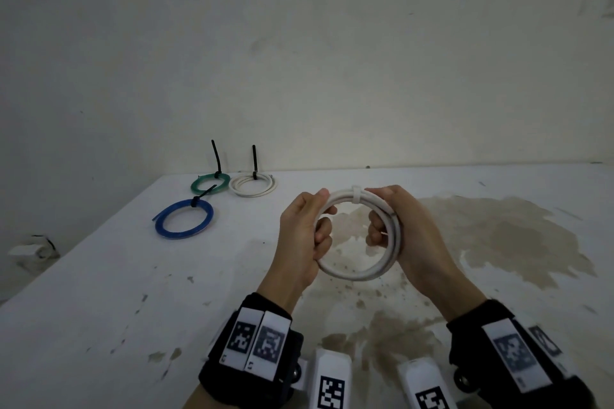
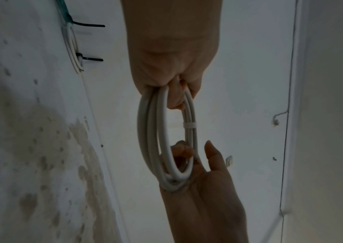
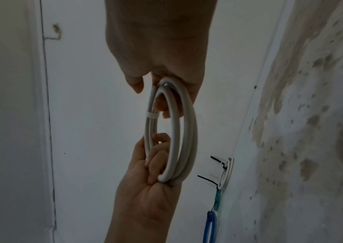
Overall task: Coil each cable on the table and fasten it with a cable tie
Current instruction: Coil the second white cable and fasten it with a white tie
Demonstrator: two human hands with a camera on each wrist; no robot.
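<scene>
This looks like a bare work room, not a cozy home. A plain white wall (image 1: 332,43) with marks and scuffs stands behind a white counter (image 1: 99,292). The counter top has big brown stains (image 1: 518,236) and little chips in its paint. A wall plug socket (image 1: 31,251) sits low on the left. Three tied-up cable rings lie near the wall: a blue one (image 1: 183,218), a green one (image 1: 210,183) and a white one (image 1: 254,186).
</scene>
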